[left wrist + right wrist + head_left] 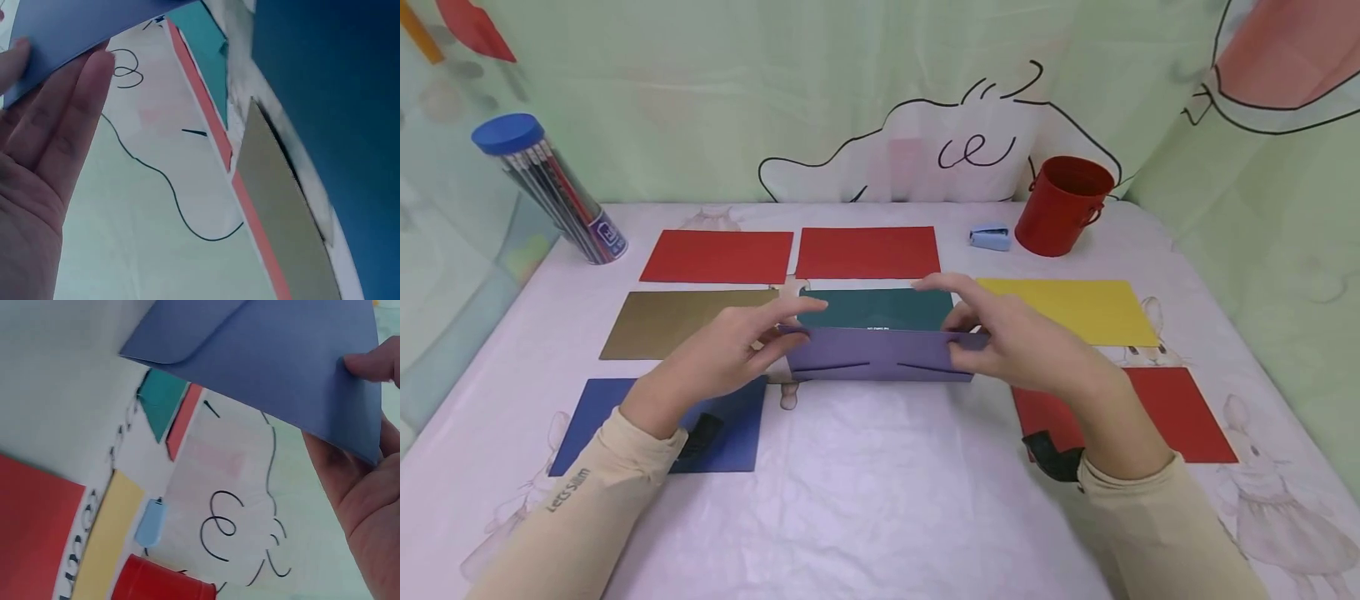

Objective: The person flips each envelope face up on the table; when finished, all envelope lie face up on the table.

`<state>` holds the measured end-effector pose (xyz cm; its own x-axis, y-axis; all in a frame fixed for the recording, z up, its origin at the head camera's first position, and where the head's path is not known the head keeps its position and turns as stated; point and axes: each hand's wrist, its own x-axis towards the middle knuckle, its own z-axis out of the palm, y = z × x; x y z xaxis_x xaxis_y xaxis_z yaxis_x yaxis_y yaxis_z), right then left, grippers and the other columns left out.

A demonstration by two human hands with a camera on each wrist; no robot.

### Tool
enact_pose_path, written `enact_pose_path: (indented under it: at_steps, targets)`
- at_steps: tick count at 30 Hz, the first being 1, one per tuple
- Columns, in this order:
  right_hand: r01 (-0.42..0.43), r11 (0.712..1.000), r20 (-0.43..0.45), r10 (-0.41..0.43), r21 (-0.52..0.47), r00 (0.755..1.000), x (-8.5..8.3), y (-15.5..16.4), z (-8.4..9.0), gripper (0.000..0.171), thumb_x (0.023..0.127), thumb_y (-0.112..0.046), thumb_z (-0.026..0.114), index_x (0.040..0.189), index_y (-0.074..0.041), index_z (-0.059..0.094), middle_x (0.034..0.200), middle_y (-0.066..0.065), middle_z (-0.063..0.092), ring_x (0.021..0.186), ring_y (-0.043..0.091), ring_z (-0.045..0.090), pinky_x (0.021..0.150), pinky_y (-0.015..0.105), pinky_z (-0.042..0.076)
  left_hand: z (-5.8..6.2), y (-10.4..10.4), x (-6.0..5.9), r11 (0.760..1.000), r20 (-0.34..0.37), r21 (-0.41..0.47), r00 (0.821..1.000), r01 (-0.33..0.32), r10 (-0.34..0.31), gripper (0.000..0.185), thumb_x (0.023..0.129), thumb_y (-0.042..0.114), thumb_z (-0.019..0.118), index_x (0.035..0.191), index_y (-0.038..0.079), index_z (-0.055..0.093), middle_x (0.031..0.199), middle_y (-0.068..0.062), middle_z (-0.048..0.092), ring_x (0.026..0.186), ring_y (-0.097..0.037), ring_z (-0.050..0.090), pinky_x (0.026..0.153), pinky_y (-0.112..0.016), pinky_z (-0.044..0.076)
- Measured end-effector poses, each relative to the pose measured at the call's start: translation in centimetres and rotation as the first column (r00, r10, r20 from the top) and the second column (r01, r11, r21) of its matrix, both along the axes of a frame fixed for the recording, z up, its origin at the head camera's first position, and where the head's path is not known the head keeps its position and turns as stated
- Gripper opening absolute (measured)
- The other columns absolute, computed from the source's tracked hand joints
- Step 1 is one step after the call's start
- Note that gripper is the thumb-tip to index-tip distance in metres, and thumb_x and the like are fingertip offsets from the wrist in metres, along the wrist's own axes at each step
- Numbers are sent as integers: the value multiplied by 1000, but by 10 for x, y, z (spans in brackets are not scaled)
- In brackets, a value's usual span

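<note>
A purple envelope (880, 357) is held up on edge over the middle of the table, its flap lines facing me. At its left end my left hand (718, 342) pinches it between thumb and fingers, with the index finger stretched out above the top edge. My right hand (1026, 333) pinches the right end in the same way. The right wrist view shows the thumb on the envelope's face (281, 369) and the other fingers behind it. Right behind lies a dark green paper rectangle (880, 308), its near part hidden by the envelope.
Flat coloured rectangles lie around: two red (718, 257) at the back, gold (662, 325) and blue (625, 408) on the left, yellow (1075, 312) and red (1180, 412) on the right. A pencil jar (561, 196), a small light-blue stapler-like thing (990, 237) and a red bucket (1052, 217) stand behind.
</note>
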<state>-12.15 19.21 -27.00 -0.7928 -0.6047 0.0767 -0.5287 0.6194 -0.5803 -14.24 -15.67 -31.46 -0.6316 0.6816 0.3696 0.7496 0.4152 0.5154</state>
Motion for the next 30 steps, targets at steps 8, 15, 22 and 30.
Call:
enact_pose_path:
  at_steps: [8, 15, 22, 30]
  targets:
    - [19, 1000, -57, -19, -2, 998, -8, 1, -9, 43, 84, 5, 72, 116, -16, 52, 101, 0, 63, 98, 17, 63, 79, 34, 56, -6, 2, -2, 999, 17, -26, 999, -36, 36, 43, 87, -2, 77, 126, 11, 63, 115, -2, 68, 86, -13, 69, 76, -32, 58]
    - [29, 999, -80, -28, 18, 996, -12, 4, -15, 31, 83, 4, 74, 103, -15, 60, 95, -2, 60, 92, 16, 58, 80, 34, 55, -11, 1, -5, 999, 63, -40, 997, -30, 33, 48, 82, 1, 82, 126, 11, 64, 113, -1, 65, 77, -9, 63, 67, -29, 56]
    - [45, 994, 26, -48, 100, 999, -14, 2, -20, 30, 81, 0, 79, 105, -16, 70, 101, -4, 66, 93, 17, 61, 79, 34, 56, -11, 2, -3, 996, 245, -82, 969, -25, 44, 54, 81, 4, 84, 129, 11, 62, 106, -1, 62, 72, -7, 63, 67, -31, 56]
    - [-19, 972, 260, -45, 236, 965, -12, 0, -24, 33, 78, -7, 86, 103, -25, 74, 111, 0, 65, 104, 24, 57, 83, 35, 56, -16, 1, -5, 979, 321, -195, 947, 58, 8, 50, 80, 13, 86, 126, 14, 66, 92, 5, 62, 67, -6, 59, 67, -28, 53]
